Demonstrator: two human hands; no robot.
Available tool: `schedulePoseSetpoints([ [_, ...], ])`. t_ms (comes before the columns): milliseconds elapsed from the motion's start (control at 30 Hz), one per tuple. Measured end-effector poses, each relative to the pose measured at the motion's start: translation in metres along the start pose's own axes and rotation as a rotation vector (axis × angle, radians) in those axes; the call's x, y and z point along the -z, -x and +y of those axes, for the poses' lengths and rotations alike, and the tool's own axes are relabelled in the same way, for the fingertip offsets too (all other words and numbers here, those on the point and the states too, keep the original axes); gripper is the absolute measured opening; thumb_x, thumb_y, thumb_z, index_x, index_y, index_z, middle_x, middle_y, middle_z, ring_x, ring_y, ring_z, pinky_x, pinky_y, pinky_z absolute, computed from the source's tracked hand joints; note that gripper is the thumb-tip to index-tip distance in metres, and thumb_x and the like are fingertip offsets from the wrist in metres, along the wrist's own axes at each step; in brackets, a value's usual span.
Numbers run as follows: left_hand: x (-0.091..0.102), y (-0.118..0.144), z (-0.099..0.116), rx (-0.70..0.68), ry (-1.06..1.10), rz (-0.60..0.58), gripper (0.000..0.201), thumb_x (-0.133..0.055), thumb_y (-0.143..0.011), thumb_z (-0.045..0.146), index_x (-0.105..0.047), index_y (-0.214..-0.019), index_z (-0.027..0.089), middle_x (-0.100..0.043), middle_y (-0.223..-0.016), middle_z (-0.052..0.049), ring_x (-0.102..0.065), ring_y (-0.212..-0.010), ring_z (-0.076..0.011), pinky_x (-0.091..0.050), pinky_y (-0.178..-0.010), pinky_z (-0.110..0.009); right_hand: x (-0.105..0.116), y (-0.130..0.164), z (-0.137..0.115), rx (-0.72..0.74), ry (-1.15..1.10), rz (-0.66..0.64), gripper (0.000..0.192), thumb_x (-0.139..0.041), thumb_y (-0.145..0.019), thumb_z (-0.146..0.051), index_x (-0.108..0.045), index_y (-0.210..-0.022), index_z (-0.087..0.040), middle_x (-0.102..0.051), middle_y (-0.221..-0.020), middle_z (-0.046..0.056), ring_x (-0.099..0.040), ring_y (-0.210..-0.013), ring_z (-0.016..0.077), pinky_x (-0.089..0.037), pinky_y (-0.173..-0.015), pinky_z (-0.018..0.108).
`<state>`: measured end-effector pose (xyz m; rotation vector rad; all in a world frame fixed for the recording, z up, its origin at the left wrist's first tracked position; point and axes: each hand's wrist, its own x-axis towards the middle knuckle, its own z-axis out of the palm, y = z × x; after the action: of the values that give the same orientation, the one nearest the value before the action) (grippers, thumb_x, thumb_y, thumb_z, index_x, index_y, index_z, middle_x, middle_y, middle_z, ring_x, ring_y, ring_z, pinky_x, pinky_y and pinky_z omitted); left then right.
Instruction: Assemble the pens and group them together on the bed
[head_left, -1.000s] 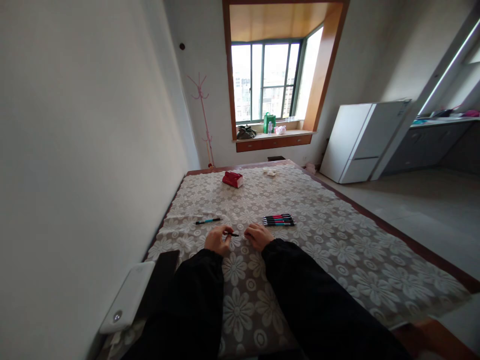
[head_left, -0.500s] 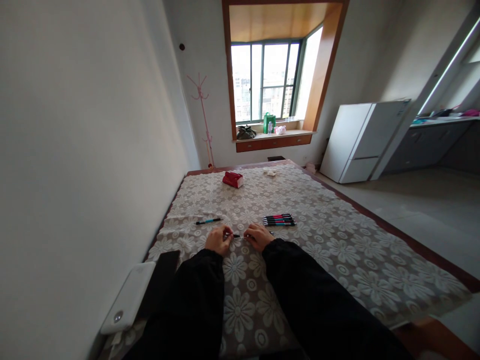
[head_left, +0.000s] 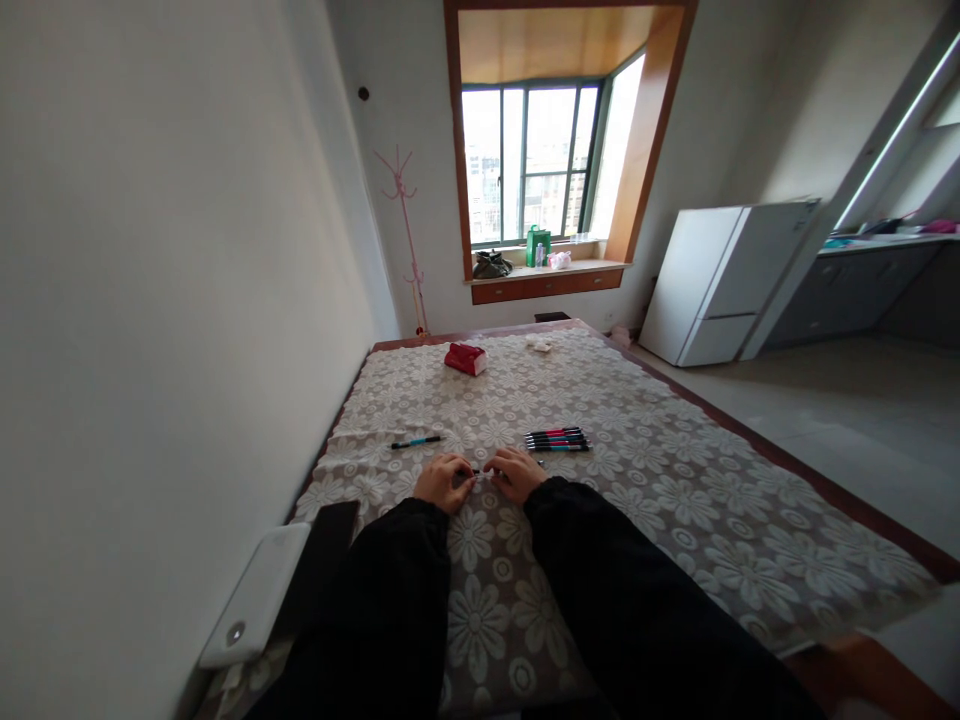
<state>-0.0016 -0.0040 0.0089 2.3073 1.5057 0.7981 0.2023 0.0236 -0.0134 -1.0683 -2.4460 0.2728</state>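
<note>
My left hand (head_left: 445, 482) is closed in a pinch on a short dark pen piece (head_left: 469, 472), its tip pointing at the other hand. Close by on the right, my right hand (head_left: 516, 474) has its fingers pinched together around a thin pale pen part, mostly hidden. A small dark end (head_left: 541, 463) shows just past the right knuckles; whether that hand holds it, I cannot tell. Several pens (head_left: 556, 440) lie side by side beyond the right hand, black, red and blue. One blue-and-black pen (head_left: 417, 442) lies alone beyond the left hand.
A flowered cloth (head_left: 480, 620) covers the table. Farther back sit a red tissue pack (head_left: 465, 359) and a crumpled white scrap (head_left: 538, 345). By the left wall are a white power bank (head_left: 259, 590) and a black flat object (head_left: 322, 550).
My left hand has shifted slightly right, so the gap between my hands is narrower. Less of the dark pen piece and pale part shows. The pens on the cloth stay put.
</note>
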Motion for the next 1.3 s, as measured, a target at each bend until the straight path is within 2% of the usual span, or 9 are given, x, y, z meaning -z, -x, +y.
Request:
schedulePoseSetpoints([
  [167, 0.001, 0.001, 0.0, 0.072, -0.052, 0.066, 0.005, -0.066, -0.072, 0.02, -0.068, -0.077, 0.021, -0.068, -0.096, -0.003, -0.056, -0.096, -0.0189, -0.041, -0.09, -0.031, 0.004, 0.0, 0.0, -0.038, 0.012, -0.015, 0.035, -0.052, -0.069, -0.005, -0.063, -0.099, -0.02, -0.06, -0.091, 0.004, -0.052, -0.092, 0.0196, -0.039, -0.085, 0.031],
  [467, 0.002, 0.001, -0.002, 0.115, -0.058, 0.058, 0.006, -0.065, -0.075, 0.025, -0.069, -0.078, 0.022, -0.067, -0.093, -0.002, -0.055, -0.095, -0.0184, -0.04, -0.09, -0.03, 0.006, 0.0, 0.003, -0.13, 0.052, 0.018, 0.04, -0.049, -0.064, 0.0, -0.061, -0.099, -0.017, -0.058, -0.091, 0.006, -0.051, -0.09, 0.0194, -0.04, -0.083, 0.029],
  [533, 0.001, 0.002, -0.003, 0.107, -0.044, 0.053, 0.007, -0.065, -0.075, 0.026, -0.07, -0.078, 0.023, -0.067, -0.095, -0.002, -0.055, -0.097, -0.0185, -0.039, -0.091, -0.03, 0.005, 0.0, 0.004, -0.126, 0.059, 0.028, 0.036, -0.05, -0.068, -0.003, -0.061, -0.099, -0.018, -0.058, -0.093, 0.006, -0.051, -0.09, 0.0193, -0.039, -0.083, 0.029],
  [633, 0.001, 0.002, -0.004, 0.092, -0.03, 0.042, 0.008, -0.065, -0.076, 0.027, -0.071, -0.08, 0.023, -0.067, -0.097, -0.002, -0.055, -0.098, -0.019, -0.039, -0.091, -0.031, 0.003, 0.001, 0.003, -0.114, 0.074, 0.023, 0.019, -0.051, -0.079, -0.012, -0.063, -0.092, -0.02, -0.059, -0.093, 0.006, -0.051, -0.092, 0.0192, -0.039, -0.083, 0.03],
  [733, 0.0, 0.002, -0.006, 0.085, -0.035, 0.042, 0.009, -0.065, -0.076, 0.028, -0.071, -0.08, 0.024, -0.067, -0.098, -0.002, -0.055, -0.098, -0.0193, -0.039, -0.091, -0.031, 0.005, 0.001, 0.0, -0.166, 0.108, 0.028, 0.011, -0.051, -0.083, -0.018, -0.062, -0.085, -0.02, -0.059, -0.092, 0.006, -0.051, -0.092, 0.0194, -0.038, -0.081, 0.03],
  [967, -0.002, 0.002, -0.01, 0.134, -0.051, 0.088, 0.01, -0.063, -0.077, 0.03, -0.071, -0.079, 0.023, -0.068, -0.098, -0.002, -0.055, -0.098, -0.0194, -0.04, -0.092, -0.031, 0.011, 0.002, -0.001, -0.288, 0.183, 0.052, 0.012, -0.05, -0.081, -0.013, -0.059, -0.085, -0.019, -0.059, -0.095, 0.007, -0.05, -0.093, 0.0204, -0.035, -0.077, 0.03],
  [1133, -0.001, 0.002, -0.008, 0.147, -0.057, 0.077, 0.014, -0.062, -0.077, 0.028, -0.073, -0.086, 0.026, -0.068, -0.102, -0.001, -0.055, -0.1, -0.0198, -0.04, -0.094, -0.031, 0.012, 0.003, -0.001, -0.257, 0.211, 0.033, 0.01, -0.053, -0.078, -0.015, -0.059, -0.084, -0.02, -0.059, -0.094, 0.007, -0.05, -0.093, 0.0212, -0.035, -0.077, 0.031],
  [1300, 0.0, 0.001, -0.007, 0.115, -0.035, 0.077, 0.017, -0.06, -0.076, 0.02, -0.074, -0.083, 0.026, -0.069, -0.102, -0.001, -0.056, -0.1, -0.0199, -0.041, -0.093, -0.031, 0.009, 0.003, -0.002, -0.202, 0.187, 0.035, 0.011, -0.051, -0.082, -0.017, -0.061, -0.084, -0.021, -0.06, -0.092, 0.006, -0.05, -0.092, 0.0207, -0.036, -0.077, 0.031],
])
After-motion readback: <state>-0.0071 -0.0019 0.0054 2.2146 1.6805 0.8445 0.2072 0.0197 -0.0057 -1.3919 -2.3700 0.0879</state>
